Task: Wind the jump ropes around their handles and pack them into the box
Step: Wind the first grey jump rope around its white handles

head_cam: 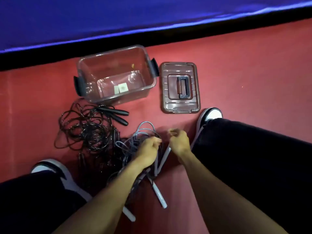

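The left hand [148, 149] is curling its fingers around grey cord of a jump rope [135, 142], gripping it above the tangle. The right hand [179, 141] is hovering just beside it with fingers curled; whether it is pinching cord I cannot tell. White handles [159, 195] are lying beneath the forearms. Black jump ropes [87, 130] are sprawling left, near the clear box [116, 73], which is sitting open beside its lid [179, 87].

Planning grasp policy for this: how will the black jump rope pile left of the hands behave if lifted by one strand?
Likely floppy: the black jump rope pile lies in loose overlapping loops on the red floor. Probably snags, since its loops overlap the grey rope by the left hand. Its black handles look rigid and would likely dangle.
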Action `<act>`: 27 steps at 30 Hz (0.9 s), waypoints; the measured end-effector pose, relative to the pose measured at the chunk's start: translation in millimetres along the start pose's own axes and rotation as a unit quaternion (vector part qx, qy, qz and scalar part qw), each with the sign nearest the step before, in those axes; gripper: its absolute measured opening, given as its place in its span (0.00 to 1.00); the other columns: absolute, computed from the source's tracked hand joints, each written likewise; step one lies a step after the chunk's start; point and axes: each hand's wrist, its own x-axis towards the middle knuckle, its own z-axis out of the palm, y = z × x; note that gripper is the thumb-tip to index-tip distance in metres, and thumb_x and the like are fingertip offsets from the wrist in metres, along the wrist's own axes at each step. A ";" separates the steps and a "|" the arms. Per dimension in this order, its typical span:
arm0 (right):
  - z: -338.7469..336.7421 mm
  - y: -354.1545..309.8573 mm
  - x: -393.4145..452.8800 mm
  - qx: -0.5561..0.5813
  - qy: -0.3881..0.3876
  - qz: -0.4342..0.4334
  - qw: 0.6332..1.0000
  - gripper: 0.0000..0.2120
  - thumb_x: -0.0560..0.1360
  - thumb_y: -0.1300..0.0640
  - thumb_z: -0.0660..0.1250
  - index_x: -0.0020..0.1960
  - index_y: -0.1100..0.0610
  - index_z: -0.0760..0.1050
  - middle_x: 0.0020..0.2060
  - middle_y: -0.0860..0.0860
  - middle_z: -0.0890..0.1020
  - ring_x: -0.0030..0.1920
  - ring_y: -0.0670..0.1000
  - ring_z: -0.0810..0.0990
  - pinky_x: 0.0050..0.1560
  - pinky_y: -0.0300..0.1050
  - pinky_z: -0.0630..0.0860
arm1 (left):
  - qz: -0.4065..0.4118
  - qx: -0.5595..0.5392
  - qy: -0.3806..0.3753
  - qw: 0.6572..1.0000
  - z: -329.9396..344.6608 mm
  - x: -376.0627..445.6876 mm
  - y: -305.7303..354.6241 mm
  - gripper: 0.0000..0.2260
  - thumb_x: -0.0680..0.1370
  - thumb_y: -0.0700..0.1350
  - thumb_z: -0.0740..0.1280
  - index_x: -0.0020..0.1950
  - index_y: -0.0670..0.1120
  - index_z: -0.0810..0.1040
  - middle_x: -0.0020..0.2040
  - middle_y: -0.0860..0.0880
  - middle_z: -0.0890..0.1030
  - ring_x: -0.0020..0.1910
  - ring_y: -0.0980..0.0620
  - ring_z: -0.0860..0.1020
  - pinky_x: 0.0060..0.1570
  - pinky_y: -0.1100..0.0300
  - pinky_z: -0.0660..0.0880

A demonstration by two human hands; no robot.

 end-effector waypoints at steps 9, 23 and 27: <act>31.7 56.4 31.5 -0.103 0.029 0.028 0.994 0.15 0.74 0.66 0.68 0.60 0.59 0.77 0.56 0.61 0.78 0.56 0.60 0.78 0.59 0.45 0.70 | -0.025 0.025 0.015 0.999 30.9 42.1 -47.0 0.14 0.78 0.35 0.65 0.63 0.41 0.73 0.56 0.41 0.80 0.56 0.40 0.79 0.57 0.45 0.77; 43.1 56.3 34.9 -0.031 -0.042 0.053 0.997 0.18 0.67 0.66 0.79 0.40 0.50 0.73 0.35 0.48 0.79 0.39 0.52 0.78 0.47 0.50 0.80 | -0.021 -0.027 0.032 0.999 28.8 47.0 -46.6 0.05 0.71 0.32 0.68 0.40 0.41 0.80 0.35 0.46 0.82 0.32 0.57 0.74 0.33 0.62 0.69; 31.4 40.2 34.3 -0.024 -0.061 0.022 0.998 0.11 0.67 0.65 0.80 0.43 0.57 0.80 0.34 0.48 0.80 0.33 0.42 0.76 0.35 0.27 0.70 | -0.016 -0.075 0.036 0.996 18.0 42.6 -37.0 0.08 0.71 0.36 0.74 0.34 0.43 0.78 0.26 0.57 0.76 0.28 0.62 0.68 0.31 0.61 0.66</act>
